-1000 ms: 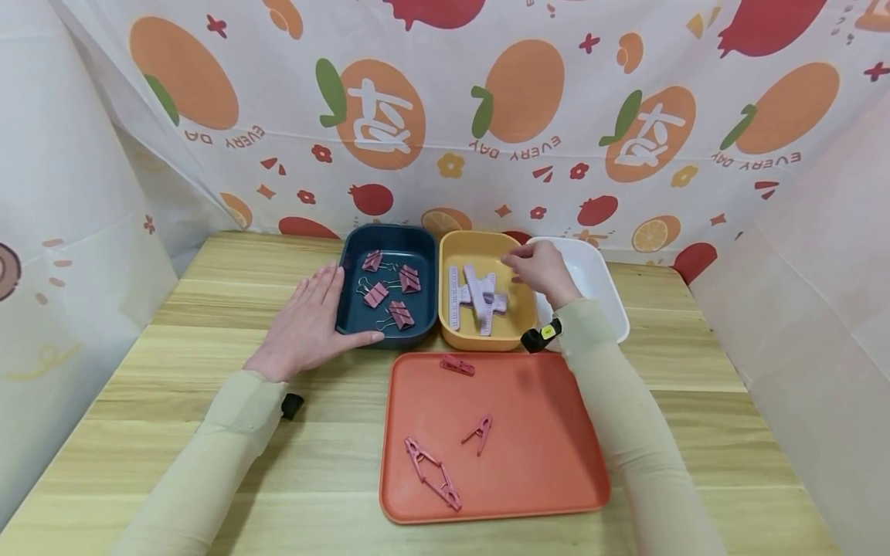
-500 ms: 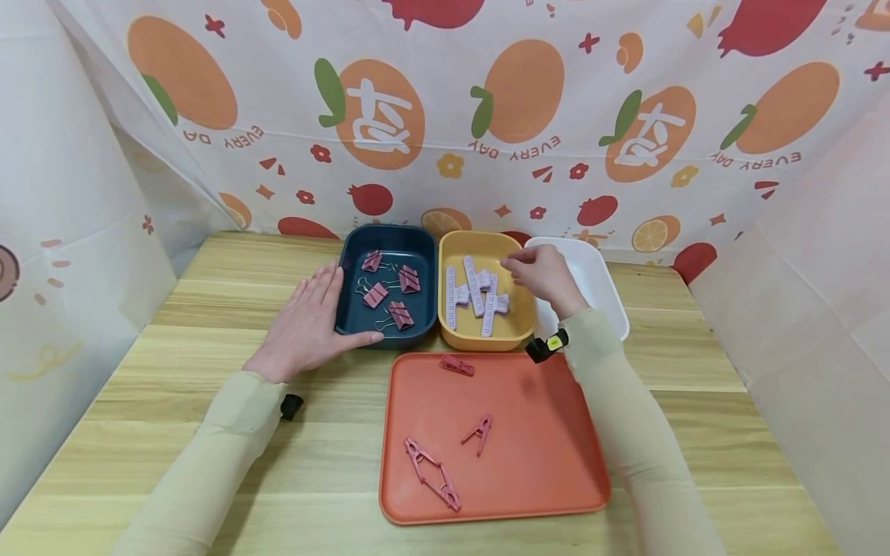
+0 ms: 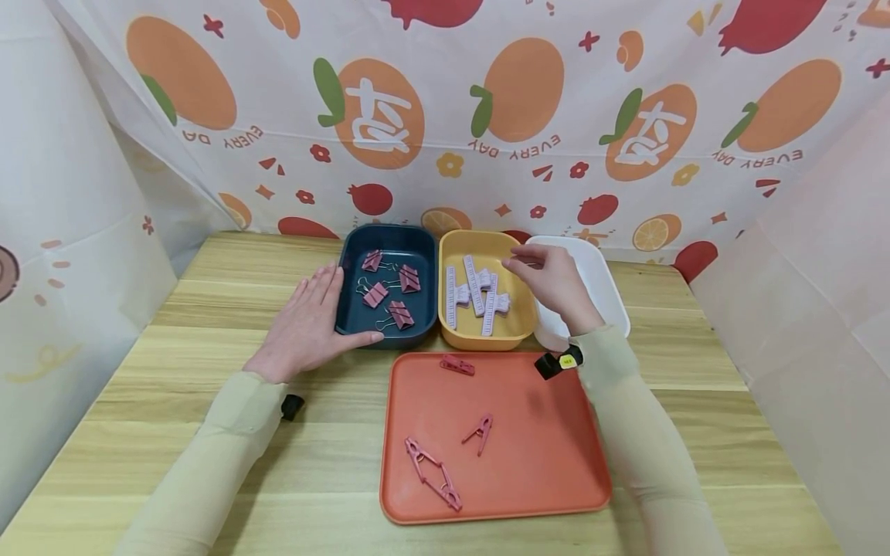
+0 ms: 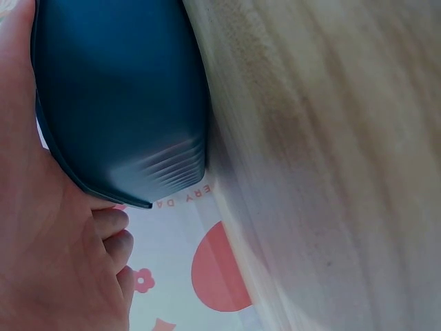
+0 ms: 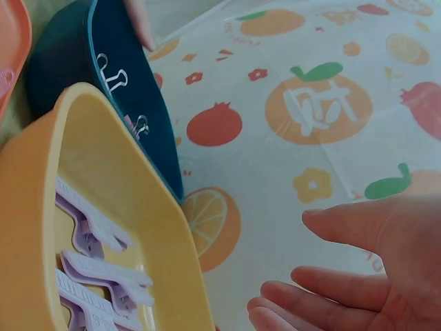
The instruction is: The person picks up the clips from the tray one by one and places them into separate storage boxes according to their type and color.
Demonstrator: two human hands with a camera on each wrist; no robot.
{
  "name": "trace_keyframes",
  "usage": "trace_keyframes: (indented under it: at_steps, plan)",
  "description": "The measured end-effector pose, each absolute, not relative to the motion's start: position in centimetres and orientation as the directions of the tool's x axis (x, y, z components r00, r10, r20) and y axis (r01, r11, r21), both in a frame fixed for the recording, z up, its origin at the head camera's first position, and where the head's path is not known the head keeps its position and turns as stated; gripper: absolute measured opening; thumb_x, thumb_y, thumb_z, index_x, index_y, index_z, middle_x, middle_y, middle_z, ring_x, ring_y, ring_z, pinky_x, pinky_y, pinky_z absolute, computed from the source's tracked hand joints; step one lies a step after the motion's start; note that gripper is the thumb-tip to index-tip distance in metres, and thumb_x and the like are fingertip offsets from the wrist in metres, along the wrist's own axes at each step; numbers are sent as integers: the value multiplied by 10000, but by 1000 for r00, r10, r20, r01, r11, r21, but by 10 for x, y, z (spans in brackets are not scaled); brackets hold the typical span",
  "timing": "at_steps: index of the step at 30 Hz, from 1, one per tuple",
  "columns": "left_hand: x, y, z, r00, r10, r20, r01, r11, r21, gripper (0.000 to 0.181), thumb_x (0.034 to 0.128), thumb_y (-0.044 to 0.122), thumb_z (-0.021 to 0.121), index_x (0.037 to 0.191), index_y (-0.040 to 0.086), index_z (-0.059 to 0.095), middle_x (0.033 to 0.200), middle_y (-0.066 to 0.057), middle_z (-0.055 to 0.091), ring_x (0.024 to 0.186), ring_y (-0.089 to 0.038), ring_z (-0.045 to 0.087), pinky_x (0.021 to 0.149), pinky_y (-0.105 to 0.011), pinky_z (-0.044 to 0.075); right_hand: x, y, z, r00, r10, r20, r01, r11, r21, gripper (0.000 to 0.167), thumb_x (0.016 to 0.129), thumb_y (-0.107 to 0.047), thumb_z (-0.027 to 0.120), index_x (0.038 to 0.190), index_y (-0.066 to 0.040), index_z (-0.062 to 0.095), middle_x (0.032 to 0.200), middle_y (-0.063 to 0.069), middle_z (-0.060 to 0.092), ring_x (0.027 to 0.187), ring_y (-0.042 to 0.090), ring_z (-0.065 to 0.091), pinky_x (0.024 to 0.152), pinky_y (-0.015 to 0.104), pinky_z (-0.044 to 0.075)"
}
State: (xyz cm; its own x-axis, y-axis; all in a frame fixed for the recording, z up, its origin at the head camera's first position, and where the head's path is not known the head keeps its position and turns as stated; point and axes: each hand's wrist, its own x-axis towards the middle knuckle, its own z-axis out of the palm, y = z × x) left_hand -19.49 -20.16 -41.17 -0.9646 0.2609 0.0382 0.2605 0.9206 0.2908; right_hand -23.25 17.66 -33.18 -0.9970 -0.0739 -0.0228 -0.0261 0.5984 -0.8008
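Observation:
My left hand (image 3: pixel 303 324) rests against the left side of the dark blue bin (image 3: pixel 345 328), fingers straight and thumb along its front rim. Several pink binder clips (image 3: pixel 401 314) lie inside that bin. Over the right rim of the yellow bin (image 3: pixel 523 333) hovers my right hand (image 3: pixel 554 284), its fingers apart and holding nothing, as the right wrist view also shows with the hand (image 5: pixel 358 276) beside the bin. Three lilac ruler-like clips (image 3: pixel 474 286) lie in the yellow bin. On the orange-red tray (image 3: pixel 549 463) are several pink clothespins (image 3: pixel 457 365).
A white bin (image 3: pixel 601 289) stands right of the yellow one, partly covered by my right hand and forearm. The tray lies in front of the bins on the wooden table (image 3: pixel 313 479). A fruit-print cloth (image 3: pixel 445 116) hangs behind.
One lilac clip was dropped from beneath my right hand and now lies flat among the others. My right hand has shifted slightly right; my left hand has stayed still.

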Motion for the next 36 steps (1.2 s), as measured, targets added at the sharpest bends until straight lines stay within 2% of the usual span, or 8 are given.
trace_keyframes:
  at_steps: [16,25,36]
  plan:
    - [-194,-201,-412,-965,260,41,260,920,293,1340,758,898,536,1617,-9,52,1668,-245,60,1524,-422,64,1219,-543,4,-194,179,-323,-981,-176,84,-170,567,-806,511,955,-367,735,1373,-91,639,1243,64,689,1114,220,661,956,397,551]
    - [-195,-202,-411,-964,263,47,265,920,288,1336,762,896,534,1616,-15,57,1668,-245,60,1526,-419,61,1219,-546,13,-177,175,-322,-965,-224,137,-237,519,-821,481,944,-305,762,1344,-60,657,1218,68,699,1085,209,675,957,381,548]
    - [-195,-201,-411,-964,262,39,262,921,289,1339,758,908,512,1615,-17,62,1668,-244,68,1527,-412,60,1221,-540,18,-157,172,-326,-961,-251,112,-220,455,-863,448,910,-219,804,1310,-61,678,1213,40,704,1047,176,696,909,322,567]
